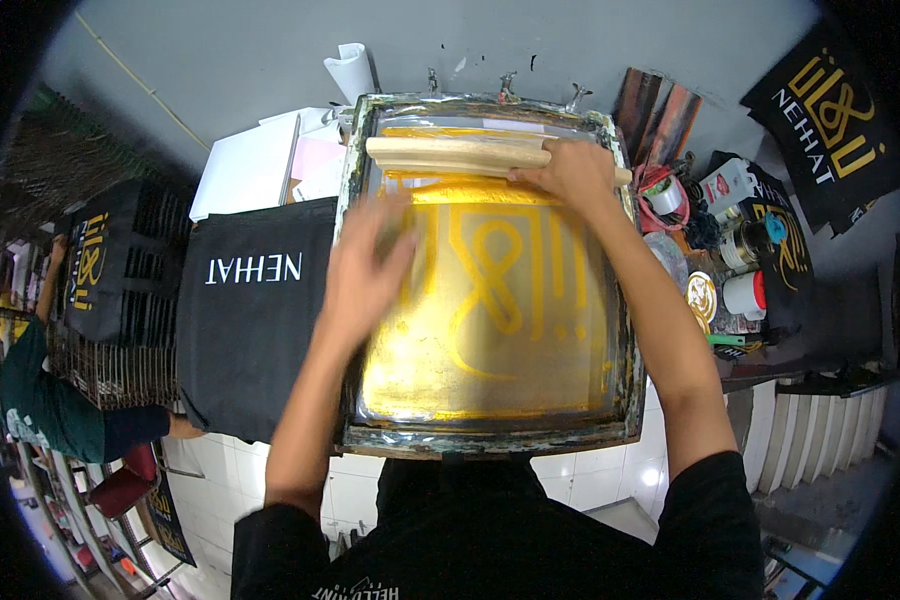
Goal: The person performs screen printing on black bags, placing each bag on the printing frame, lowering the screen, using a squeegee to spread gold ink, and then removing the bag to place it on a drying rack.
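Note:
A wooden squeegee (450, 153) lies crosswise near the far end of a screen-printing frame (500, 440). My right hand (575, 175) grips the squeegee close to its right end. Gold ink covers much of the mesh (410, 370), where a looping lettered design shows through, and a thicker band of ink lies just in front of the squeegee. My left hand (370, 260), blurred by motion, is over the left side of the screen below the squeegee. Its thumb stands apart from its fingers, and it holds nothing.
Left of the frame lies a black fabric piece (255, 300) with white print, beyond it white sheets (245, 165). Cans, a white bottle (728, 185) and a red-lidded tub (745, 295) crowd the right. Another person (55, 390) is at a rack on the far left.

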A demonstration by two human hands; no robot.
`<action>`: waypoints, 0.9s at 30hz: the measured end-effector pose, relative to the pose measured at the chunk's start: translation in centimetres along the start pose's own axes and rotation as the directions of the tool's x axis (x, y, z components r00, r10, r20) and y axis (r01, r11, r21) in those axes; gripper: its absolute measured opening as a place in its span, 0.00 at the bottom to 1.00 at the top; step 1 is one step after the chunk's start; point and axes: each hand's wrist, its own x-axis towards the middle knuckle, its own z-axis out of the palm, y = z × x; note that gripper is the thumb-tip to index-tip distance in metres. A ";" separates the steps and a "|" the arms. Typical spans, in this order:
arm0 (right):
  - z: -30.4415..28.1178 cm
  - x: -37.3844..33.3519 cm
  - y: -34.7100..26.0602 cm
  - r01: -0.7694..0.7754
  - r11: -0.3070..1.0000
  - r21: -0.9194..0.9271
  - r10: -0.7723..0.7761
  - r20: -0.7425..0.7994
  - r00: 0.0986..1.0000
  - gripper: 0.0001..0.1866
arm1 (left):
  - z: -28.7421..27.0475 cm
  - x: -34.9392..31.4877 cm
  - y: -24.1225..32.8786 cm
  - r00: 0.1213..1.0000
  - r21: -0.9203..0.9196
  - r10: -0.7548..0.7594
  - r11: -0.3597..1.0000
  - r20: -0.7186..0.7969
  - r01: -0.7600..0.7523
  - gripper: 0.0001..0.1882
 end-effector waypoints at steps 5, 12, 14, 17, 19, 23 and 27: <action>0.6 -3.0 -0.1 0.065 0.998 0.022 -0.063 -0.103 0.993 0.38 | 1.1 9.0 -4.1 0.951 0.327 0.070 0.929 0.302 -0.173 0.14; 1.7 -7.1 0.0 0.099 0.994 0.048 -0.090 -0.167 0.982 0.39 | 0.8 5.5 -4.1 0.952 0.267 0.087 0.949 0.294 -0.170 0.13; 1.6 -8.3 -0.3 0.110 0.992 0.061 -0.099 -0.166 0.981 0.39 | 0.2 4.2 -3.1 0.952 0.267 0.038 0.956 0.303 -0.124 0.13; 1.0 -10.9 -0.9 0.113 0.989 0.095 -0.098 -0.148 0.984 0.38 | -0.7 2.1 -1.8 0.949 0.285 0.013 0.953 0.316 -0.108 0.13; 0.5 -13.0 -1.5 0.103 0.988 0.114 -0.086 -0.143 0.986 0.37 | -1.2 0.3 -1.1 0.948 0.289 0.014 0.951 0.318 -0.111 0.13; 0.0 -17.3 -2.2 0.145 0.980 0.138 -0.124 -0.145 0.982 0.31 | -2.8 -3.5 0.8 0.941 0.323 -0.024 0.942 0.339 -0.093 0.13; -0.2 -22.3 -2.8 0.157 0.974 0.162 -0.130 -0.169 0.977 0.27 | -4.1 -7.9 2.7 0.931 0.302 -0.031 0.949 0.364 -0.086 0.13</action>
